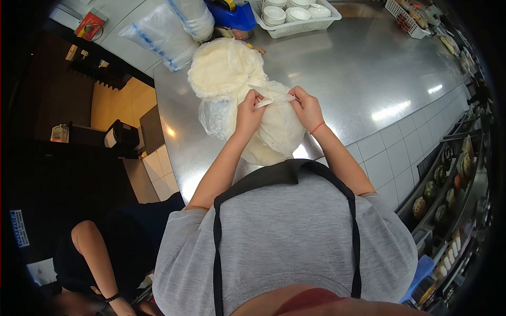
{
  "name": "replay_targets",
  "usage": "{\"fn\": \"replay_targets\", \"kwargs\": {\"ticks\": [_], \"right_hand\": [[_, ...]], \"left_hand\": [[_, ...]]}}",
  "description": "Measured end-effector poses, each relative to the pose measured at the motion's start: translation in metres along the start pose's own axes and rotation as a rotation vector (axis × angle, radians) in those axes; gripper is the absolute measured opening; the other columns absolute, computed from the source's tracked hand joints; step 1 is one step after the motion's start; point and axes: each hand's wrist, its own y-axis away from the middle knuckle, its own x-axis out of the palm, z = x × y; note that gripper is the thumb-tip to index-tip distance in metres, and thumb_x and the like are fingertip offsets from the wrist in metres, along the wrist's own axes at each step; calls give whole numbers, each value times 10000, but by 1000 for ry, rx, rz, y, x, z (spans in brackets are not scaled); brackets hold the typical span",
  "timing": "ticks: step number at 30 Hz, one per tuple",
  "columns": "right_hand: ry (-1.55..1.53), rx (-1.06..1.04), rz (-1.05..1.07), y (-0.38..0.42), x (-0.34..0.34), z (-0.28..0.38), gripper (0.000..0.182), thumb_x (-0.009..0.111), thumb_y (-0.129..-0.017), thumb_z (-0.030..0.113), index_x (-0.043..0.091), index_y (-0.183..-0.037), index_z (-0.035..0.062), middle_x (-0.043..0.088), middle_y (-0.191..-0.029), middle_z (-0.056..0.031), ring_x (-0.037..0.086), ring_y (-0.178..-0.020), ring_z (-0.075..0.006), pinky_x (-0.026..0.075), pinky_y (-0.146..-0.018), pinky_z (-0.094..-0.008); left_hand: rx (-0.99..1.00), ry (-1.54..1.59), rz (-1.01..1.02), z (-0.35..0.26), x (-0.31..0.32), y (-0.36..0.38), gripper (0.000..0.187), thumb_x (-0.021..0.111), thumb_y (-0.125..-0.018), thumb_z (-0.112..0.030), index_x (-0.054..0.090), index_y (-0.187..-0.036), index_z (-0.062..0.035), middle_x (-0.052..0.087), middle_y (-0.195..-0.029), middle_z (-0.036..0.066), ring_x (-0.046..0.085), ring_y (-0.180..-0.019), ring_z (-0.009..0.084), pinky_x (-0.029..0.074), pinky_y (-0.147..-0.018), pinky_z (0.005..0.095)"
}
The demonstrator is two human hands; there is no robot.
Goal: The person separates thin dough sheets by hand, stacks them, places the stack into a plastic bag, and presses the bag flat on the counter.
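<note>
My left hand [250, 111] and my right hand [308, 109] both pinch the upper edge of a thin, pale dough sheet [276, 126]. This edge is lifted and creased between my fingers, and the rest drapes over a layered pile toward my body. Touching it at the upper left is a stack of similar round, cream-coloured sheets [224, 68]. A crumpled clear plastic bag [213, 117] pokes out beside the stack, left of my left hand. Whether one sheet or more is in my fingers is too fine to make out.
Everything lies on a steel table [363, 73]. Along the back are rolls of plastic bags [161, 39], a blue tape dispenser [232, 18] and a white basket [305, 27] of small white bowls. Another person's arm [97, 258] is at lower left. Food containers [440, 189] line the right.
</note>
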Motion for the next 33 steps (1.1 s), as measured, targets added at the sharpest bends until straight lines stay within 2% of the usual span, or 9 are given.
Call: {"fn": "replay_targets", "kwargs": {"ticks": [3, 5, 8, 12, 15, 20, 24, 26, 33], "right_hand": [[77, 101, 45, 2, -1, -11, 163, 577, -800, 156, 540, -921, 53, 609, -779, -171, 603, -731, -311, 464, -661, -360], [147, -33, 184, 3, -5, -11, 217, 605, -807, 180, 540, -972, 55, 590, -786, -119, 558, -695, -184, 448, -655, -302], [60, -316, 99, 1, 0, -1, 324, 640, -796, 255, 530, -1024, 54, 594, -825, -104, 546, -731, -190, 441, -688, -312], [-7, -201, 235, -14, -5, 4, 295, 623, -815, 243, 544, -1006, 31, 597, -826, -80, 540, -723, -168, 438, -694, -276], [47, 6, 386, -18, -11, -7, 207, 597, -834, 197, 561, -938, 21, 594, -825, -37, 528, -735, -112, 428, -707, -232], [-269, 84, 163, -13, -6, -18, 85, 539, -849, 96, 561, -865, 15, 568, -794, 27, 492, -747, -39, 415, -698, -199], [-271, 99, 253, -8, -11, -2, 79, 517, -854, 68, 567, -880, 13, 574, -798, 20, 497, -755, -43, 415, -703, -198], [-262, 13, 284, -5, -9, -2, 104, 554, -843, 112, 574, -899, 26, 606, -766, -57, 531, -702, -86, 434, -673, -233], [-80, 106, 233, -5, -20, -15, 128, 531, -873, 118, 575, -912, 4, 590, -818, -3, 501, -749, -54, 422, -698, -205]], "left_hand": [[23, 15, -75, 3, 7, 6, 167, 615, -826, -145, 549, -896, -9, 459, -565, 29, 397, -528, 77, 344, -493, 241], [-148, -57, 7, 0, 8, 10, 221, 564, -869, -227, 578, -874, -6, 465, -545, 81, 445, -521, 130, 368, -503, 272], [50, -106, 74, -10, 8, 11, 344, 489, -906, -330, 597, -905, -4, 496, -559, 139, 490, -533, 210, 393, -527, 312], [9, -94, 129, -28, 4, 14, 420, 438, -920, -384, 599, -917, 4, 544, -611, 178, 509, -546, 276, 412, -559, 338], [-54, -44, 178, -17, -2, 15, 444, 429, -923, -399, 600, -907, 10, 555, -622, 158, 511, -556, 221, 412, -575, 310], [-199, 196, -8, 11, 3, 14, 433, 484, -898, -400, 599, -906, 18, 559, -678, 54, 486, -636, 114, 401, -597, 264], [-66, 99, 4, -3, 8, 6, 340, 567, -866, -328, 580, -886, 11, 571, -729, 41, 490, -655, 105, 409, -615, 249], [72, 123, -95, -22, 14, 2, 250, 627, -830, -240, 556, -855, -1, 568, -749, 39, 482, -663, 87, 411, -621, 230], [-60, 83, 13, -17, 5, -4, 184, 595, -856, -212, 567, -872, -31, 586, -728, -3, 508, -665, 53, 420, -605, 208]]}}
